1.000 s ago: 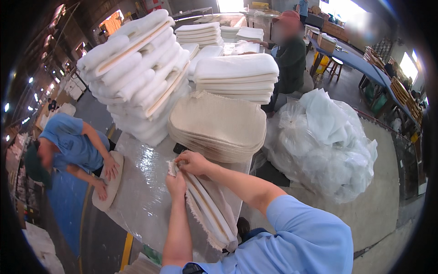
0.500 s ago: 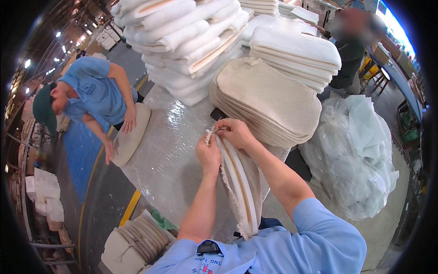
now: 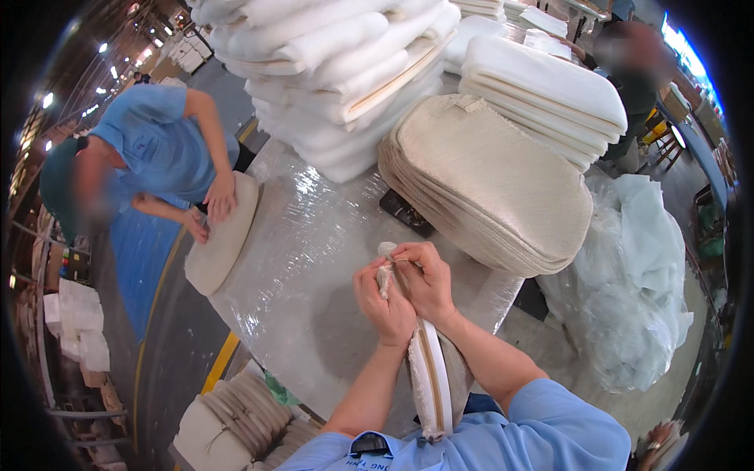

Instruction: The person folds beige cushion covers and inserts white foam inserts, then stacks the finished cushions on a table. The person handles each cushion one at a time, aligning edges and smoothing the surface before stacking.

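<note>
Closer together now, left hand and right hand pinched the beige cover; beyond them, more black object showed!

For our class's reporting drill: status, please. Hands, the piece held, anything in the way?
Left hand and right hand close together, pinching end of beige cover. White padding showing within. Beige fabric stack ahead, not blocking hands.

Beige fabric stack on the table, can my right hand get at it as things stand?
Probably yes: nothing seems to block the way from your right hand to the beige fabric stack, though that hand is busy with the beige-and-white pad.
</note>
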Tool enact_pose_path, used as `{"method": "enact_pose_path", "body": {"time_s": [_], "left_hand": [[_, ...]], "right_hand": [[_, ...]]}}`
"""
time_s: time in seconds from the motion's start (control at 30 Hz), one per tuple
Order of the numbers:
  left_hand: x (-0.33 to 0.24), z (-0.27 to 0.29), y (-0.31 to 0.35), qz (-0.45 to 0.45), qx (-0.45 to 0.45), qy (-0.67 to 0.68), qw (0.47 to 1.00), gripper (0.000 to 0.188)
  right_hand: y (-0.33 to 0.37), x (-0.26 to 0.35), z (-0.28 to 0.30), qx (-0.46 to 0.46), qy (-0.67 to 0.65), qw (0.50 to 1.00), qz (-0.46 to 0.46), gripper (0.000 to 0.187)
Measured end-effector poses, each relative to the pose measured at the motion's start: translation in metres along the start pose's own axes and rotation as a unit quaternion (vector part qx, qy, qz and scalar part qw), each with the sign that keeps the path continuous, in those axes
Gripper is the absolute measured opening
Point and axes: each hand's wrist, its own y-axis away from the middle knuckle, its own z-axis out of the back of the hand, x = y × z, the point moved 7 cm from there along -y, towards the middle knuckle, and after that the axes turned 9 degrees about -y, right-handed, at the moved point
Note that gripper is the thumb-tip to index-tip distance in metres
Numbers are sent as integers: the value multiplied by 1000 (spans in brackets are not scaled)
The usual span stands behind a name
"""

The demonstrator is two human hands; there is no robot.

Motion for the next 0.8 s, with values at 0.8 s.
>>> {"method": "enact_pose_path", "body": {"time_s": [0.8], "left_hand": [[92, -25, -18, 317, 129, 427, 837, 49]], "right_hand": [[12, 15, 10, 124, -7, 991, 54, 24]]}}
